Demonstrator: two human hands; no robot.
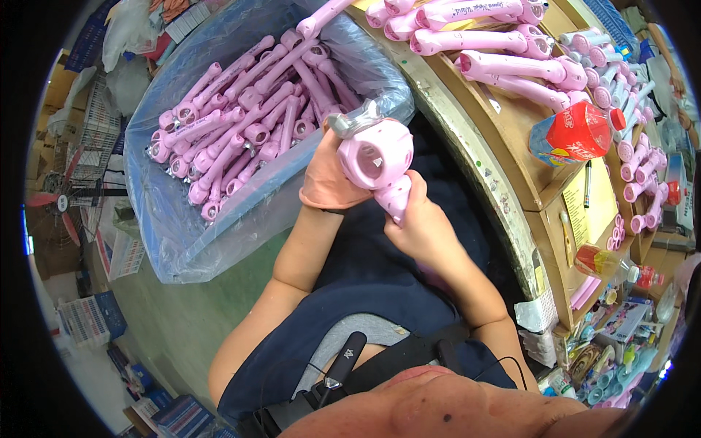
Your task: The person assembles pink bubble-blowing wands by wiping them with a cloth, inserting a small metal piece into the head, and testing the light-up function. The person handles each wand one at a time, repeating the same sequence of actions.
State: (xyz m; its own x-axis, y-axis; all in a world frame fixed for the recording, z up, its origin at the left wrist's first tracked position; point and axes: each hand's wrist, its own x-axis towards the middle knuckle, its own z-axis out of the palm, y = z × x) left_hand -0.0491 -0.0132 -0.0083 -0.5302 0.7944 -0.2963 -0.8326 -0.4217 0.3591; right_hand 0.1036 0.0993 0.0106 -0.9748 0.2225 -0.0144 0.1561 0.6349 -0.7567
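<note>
Right grip (423, 223) clasps the pink wand (391, 146) beside the bin (266, 196), right edge, left grip (328, 179), closure hidden, seemingly steadying its head.

Cardboard-covered bench (510, 155) at your right, pink wands (511, 67) lying across it, a red-and-blue bottle (572, 136), a yellow sheet (597, 212).

navy garment (383, 288), grey neckline (350, 326), black chest strap (394, 353), dark band (334, 211) at left wrist.
</note>
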